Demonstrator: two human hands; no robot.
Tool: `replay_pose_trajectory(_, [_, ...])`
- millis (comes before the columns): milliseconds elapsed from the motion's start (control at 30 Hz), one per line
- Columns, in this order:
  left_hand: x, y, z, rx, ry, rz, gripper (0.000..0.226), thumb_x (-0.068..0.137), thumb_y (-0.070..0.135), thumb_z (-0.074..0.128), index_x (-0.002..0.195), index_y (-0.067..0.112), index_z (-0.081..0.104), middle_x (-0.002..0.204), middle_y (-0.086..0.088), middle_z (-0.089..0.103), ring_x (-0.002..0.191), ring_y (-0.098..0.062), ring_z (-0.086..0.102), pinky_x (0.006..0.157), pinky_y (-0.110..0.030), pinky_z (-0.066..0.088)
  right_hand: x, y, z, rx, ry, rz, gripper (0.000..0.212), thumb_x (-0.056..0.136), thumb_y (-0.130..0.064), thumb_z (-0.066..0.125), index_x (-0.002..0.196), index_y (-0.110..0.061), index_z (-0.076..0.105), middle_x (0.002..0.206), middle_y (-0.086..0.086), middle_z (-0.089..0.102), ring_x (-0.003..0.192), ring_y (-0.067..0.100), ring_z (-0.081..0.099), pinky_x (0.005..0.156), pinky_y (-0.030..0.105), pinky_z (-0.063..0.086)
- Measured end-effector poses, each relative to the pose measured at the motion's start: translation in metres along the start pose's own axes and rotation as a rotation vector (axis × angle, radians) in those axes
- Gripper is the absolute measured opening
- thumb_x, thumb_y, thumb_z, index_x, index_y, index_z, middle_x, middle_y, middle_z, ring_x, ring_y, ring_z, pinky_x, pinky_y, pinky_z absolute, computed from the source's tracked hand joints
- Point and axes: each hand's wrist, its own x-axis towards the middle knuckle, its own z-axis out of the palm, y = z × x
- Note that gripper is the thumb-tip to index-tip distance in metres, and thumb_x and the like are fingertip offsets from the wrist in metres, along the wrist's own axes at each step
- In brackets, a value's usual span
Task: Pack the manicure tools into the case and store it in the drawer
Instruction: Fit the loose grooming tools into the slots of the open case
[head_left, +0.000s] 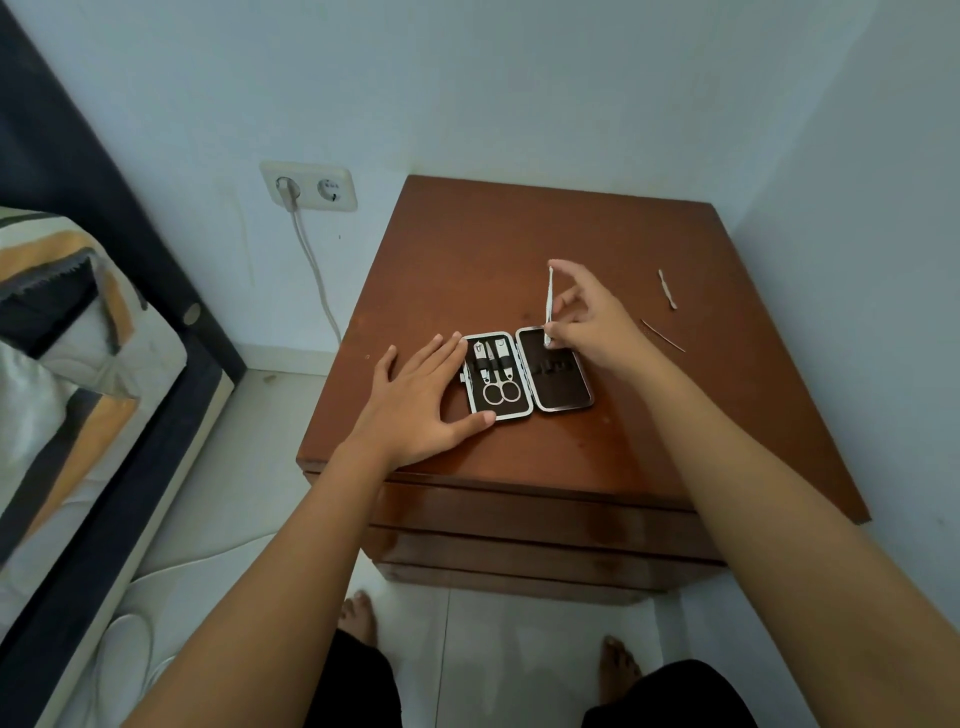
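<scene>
An open black manicure case (563, 392) lies flat on the brown nightstand (467, 249). Its left half holds scissors (502, 391) and two clippers under straps; its right half is bare apart from elastic loops. My left hand (415, 400) lies flat against the case's left edge, fingers spread, holding nothing. My right hand (592, 322) pinches a slim silver tool (548, 301), held nearly upright with its lower tip over the right half's top corner. Two more tools lie loose to the right: a silver cuticle pusher (667, 289) and a thin dark pick (663, 335).
Closed drawers (519, 519) run along the nightstand's front below the top. A bed with a dark frame (130, 415) stands to the left. A wall socket (309, 185) with a white cable is behind. My bare feet stand on the tiled floor below.
</scene>
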Motion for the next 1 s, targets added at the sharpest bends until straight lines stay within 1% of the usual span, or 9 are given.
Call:
replay_pose_trajectory(100, [0.001, 0.000, 0.001, 0.001, 0.009, 0.000, 0.102, 0.067, 0.082, 0.022, 0.151, 0.026, 0.013, 0.158, 0.012, 0.010, 0.144, -0.003, 0.003, 0.116, -0.045, -0.005, -0.002, -0.003, 0.002, -0.133, -0.036, -0.022, 0.066, 0.075, 0.006, 0.061, 0.130, -0.025, 0.042, 0.083, 0.000, 0.051, 0.075, 0.029, 0.061, 0.084, 0.047, 0.055])
replay_pose_trajectory(200, [0.001, 0.001, 0.001, 0.006, 0.007, -0.007, 0.102, 0.067, 0.083, 0.022, 0.151, 0.026, 0.012, 0.158, 0.011, 0.010, 0.145, -0.003, 0.002, 0.116, -0.046, -0.004, -0.003, -0.005, 0.000, -0.152, -0.079, 0.009, 0.064, 0.073, 0.005, 0.062, 0.126, -0.024, 0.040, 0.086, 0.007, 0.054, 0.083, 0.037, 0.064, 0.083, 0.049, 0.055])
replay_pose_trajectory(333, [0.001, 0.001, 0.002, 0.008, 0.007, -0.012, 0.103, 0.066, 0.084, 0.022, 0.151, 0.026, 0.012, 0.159, 0.011, 0.009, 0.145, -0.004, 0.002, 0.117, -0.046, -0.004, -0.002, -0.008, -0.005, -0.198, -0.128, 0.037, 0.063, 0.073, 0.006, 0.063, 0.124, -0.022, 0.039, 0.084, 0.005, 0.055, 0.077, 0.025, 0.061, 0.082, 0.046, 0.056])
replay_pose_trajectory(500, [0.001, 0.001, 0.001, 0.009, 0.001, -0.016, 0.103, 0.066, 0.084, 0.022, 0.151, 0.027, 0.010, 0.159, 0.011, 0.008, 0.144, -0.003, 0.001, 0.117, -0.046, -0.005, -0.003, -0.013, -0.011, -0.236, -0.176, 0.056, 0.062, 0.074, 0.005, 0.066, 0.124, -0.017, 0.039, 0.093, 0.005, 0.057, 0.082, 0.018, 0.058, 0.074, 0.027, 0.050])
replay_pose_trajectory(667, [0.000, 0.002, 0.001, 0.012, 0.002, -0.021, 0.103, 0.066, 0.084, 0.022, 0.151, 0.026, 0.010, 0.159, 0.011, 0.008, 0.144, -0.003, 0.001, 0.117, -0.045, -0.005, 0.000, -0.011, -0.010, -0.317, -0.215, 0.074, 0.055, 0.073, -0.001, 0.071, 0.122, -0.016, 0.049, 0.105, 0.005, 0.055, 0.094, 0.017, 0.053, 0.085, 0.029, 0.045])
replay_pose_trajectory(767, [-0.001, 0.006, 0.002, 0.029, -0.001, -0.030, 0.104, 0.066, 0.084, 0.020, 0.151, 0.025, 0.008, 0.159, 0.010, 0.007, 0.145, -0.004, 0.000, 0.117, -0.045, -0.006, 0.000, -0.010, -0.008, -0.466, -0.223, 0.051, 0.040, 0.077, -0.007, 0.069, 0.115, -0.017, 0.062, 0.102, 0.003, 0.049, 0.090, 0.014, 0.053, 0.088, 0.029, 0.045])
replay_pose_trajectory(867, [-0.001, 0.008, 0.003, 0.040, -0.009, -0.037, 0.104, 0.066, 0.083, 0.018, 0.151, 0.024, 0.004, 0.159, 0.009, 0.005, 0.145, -0.006, -0.002, 0.117, -0.044, -0.008, -0.004, -0.009, -0.007, -0.489, -0.166, 0.034, 0.041, 0.078, -0.009, 0.069, 0.118, -0.015, 0.060, 0.110, 0.007, 0.049, 0.087, 0.012, 0.053, 0.087, 0.026, 0.045])
replay_pose_trajectory(933, [-0.001, 0.010, 0.003, 0.052, -0.014, -0.045, 0.105, 0.065, 0.083, 0.017, 0.151, 0.024, 0.002, 0.160, 0.007, 0.004, 0.145, -0.007, -0.003, 0.117, -0.043, -0.009, -0.009, -0.008, -0.006, -0.456, -0.130, -0.027, 0.048, 0.078, -0.006, 0.068, 0.124, -0.014, 0.055, 0.125, 0.007, 0.047, 0.098, 0.013, 0.052, 0.088, 0.022, 0.043])
replay_pose_trajectory(1000, [0.001, 0.013, 0.005, 0.051, -0.023, -0.068, 0.108, 0.064, 0.084, 0.017, 0.151, 0.021, 0.001, 0.160, 0.006, 0.002, 0.146, -0.009, -0.005, 0.117, -0.042, -0.009, -0.012, -0.008, -0.005, -0.478, -0.152, -0.109, 0.054, 0.081, -0.002, 0.062, 0.132, -0.016, 0.049, 0.140, 0.003, 0.041, 0.119, 0.016, 0.046, 0.099, 0.020, 0.035])
